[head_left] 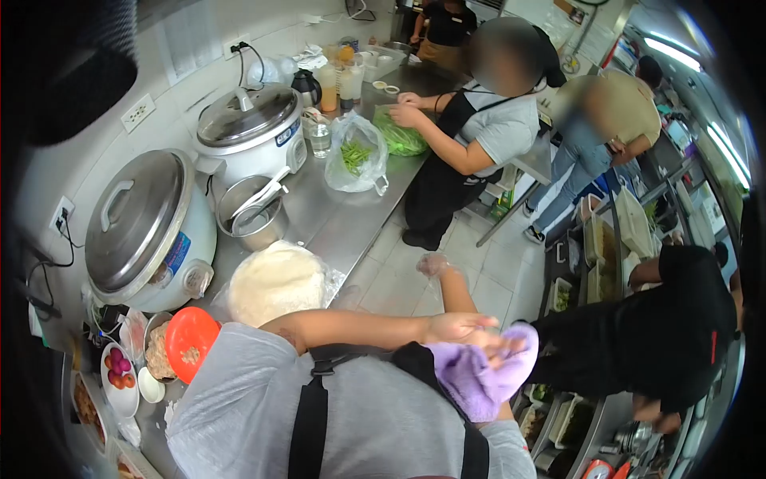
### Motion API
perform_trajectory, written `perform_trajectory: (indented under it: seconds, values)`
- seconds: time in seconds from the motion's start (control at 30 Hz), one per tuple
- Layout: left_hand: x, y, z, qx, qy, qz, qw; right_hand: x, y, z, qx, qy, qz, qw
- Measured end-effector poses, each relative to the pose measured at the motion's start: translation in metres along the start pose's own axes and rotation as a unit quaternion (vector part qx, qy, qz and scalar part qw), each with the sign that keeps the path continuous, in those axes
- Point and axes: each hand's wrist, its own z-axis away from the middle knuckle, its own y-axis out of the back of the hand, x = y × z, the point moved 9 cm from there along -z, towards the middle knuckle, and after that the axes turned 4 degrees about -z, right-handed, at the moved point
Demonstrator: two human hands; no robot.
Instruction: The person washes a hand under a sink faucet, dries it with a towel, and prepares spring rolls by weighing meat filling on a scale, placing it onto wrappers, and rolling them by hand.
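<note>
Nearest, in front of a grey shirt (359, 415) crossed by black straps (307, 415), a crumpled purple cloth (483, 383) lies over the right forearm (456, 293). The left hand (471, 331) reaches across to it; its grip is half spread, thumb apart and fingers over the fabric, and I cannot tell whether they pinch it. The forearm probably backs the soft cloth. The right hand (432, 265) extends beyond, over the floor, in what looks like a clear plastic glove; its grip seems loosely curled, but I cannot tell whether it holds anything.

To the left, the grey metal surface (315, 231) carries an orange-red bowl (179, 323), a white oval plate (124, 407) of pink and orange-red round items, and a pale, round dough-like slab (275, 283) on clear plastic, presumably shielding it from the metal. Past it, utensils lean in a round steel pot (270, 231). A large white rice cooker with a steel lid (144, 231) and a second rice cooker (251, 132) stand along the wall (171, 104), perhaps for its sockets.

Farther along sits a clear plastic bag (339, 172) of green pods. Beside it, a grey-shirted co-worker (503, 128) handles a green-filled bag (403, 136). Rightward, a person in black (638, 319) stands by food trays; behind, someone wears a tan top (626, 104).
</note>
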Motion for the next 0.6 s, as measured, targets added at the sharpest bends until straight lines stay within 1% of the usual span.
perform_trajectory:
  seconds: [0.07,0.1,0.17,0.2,0.23,0.27,0.3,0.33,0.37,0.4,0.43,0.47,0.5,0.57,0.6]
  values:
    - [-0.012,0.012,0.021,0.008,0.056,-0.005,0.998,-0.004,-0.004,0.000,-0.005,0.000,-0.006,1.000]
    - [-0.013,0.016,0.030,0.005,0.078,-0.034,0.996,-0.005,-0.005,-0.002,-0.008,0.000,-0.008,1.000]
    - [-0.009,0.025,0.043,0.016,0.095,-0.141,0.985,-0.009,-0.012,-0.004,-0.014,0.003,-0.016,1.000]
    - [-0.003,0.031,0.050,0.046,0.091,-0.229,0.968,-0.012,-0.016,-0.007,-0.017,0.005,-0.019,1.000]
    - [0.013,0.039,0.055,0.120,0.031,-0.375,0.919,-0.015,-0.019,-0.010,-0.022,0.006,-0.020,1.000]
    - [0.029,0.043,0.066,0.209,-0.004,-0.512,0.833,-0.016,-0.021,-0.013,-0.023,0.009,-0.022,0.999]
    - [0.043,0.046,0.085,0.297,-0.044,-0.617,0.728,-0.019,-0.023,-0.021,-0.024,0.012,-0.024,0.999]
    - [0.054,0.043,0.103,0.376,-0.081,-0.702,0.599,-0.023,-0.026,-0.025,-0.029,0.014,-0.025,0.999]
    - [0.045,0.059,0.115,0.431,-0.090,-0.716,0.542,-0.026,-0.032,-0.032,-0.032,0.016,-0.029,0.999]
    - [0.023,0.096,0.114,0.398,0.016,-0.678,0.618,-0.028,-0.037,-0.037,-0.037,0.016,-0.032,0.999]
    - [0.006,0.117,0.114,0.358,0.117,-0.627,0.682,-0.028,-0.043,-0.041,-0.042,0.017,-0.034,0.998]
    - [-0.009,0.129,0.117,0.312,0.213,-0.567,0.732,-0.026,-0.047,-0.043,-0.050,0.018,-0.035,0.998]
    - [0.000,0.131,0.121,0.320,0.223,-0.595,0.703,-0.020,-0.053,-0.045,-0.055,0.019,-0.039,0.998]
    - [0.024,0.145,0.135,0.364,0.068,-0.560,0.741,0.002,-0.060,-0.040,-0.068,0.010,-0.048,0.996]
    - [0.040,0.138,0.145,0.383,-0.012,-0.536,0.752,0.026,-0.065,-0.037,-0.076,0.001,-0.055,0.996]
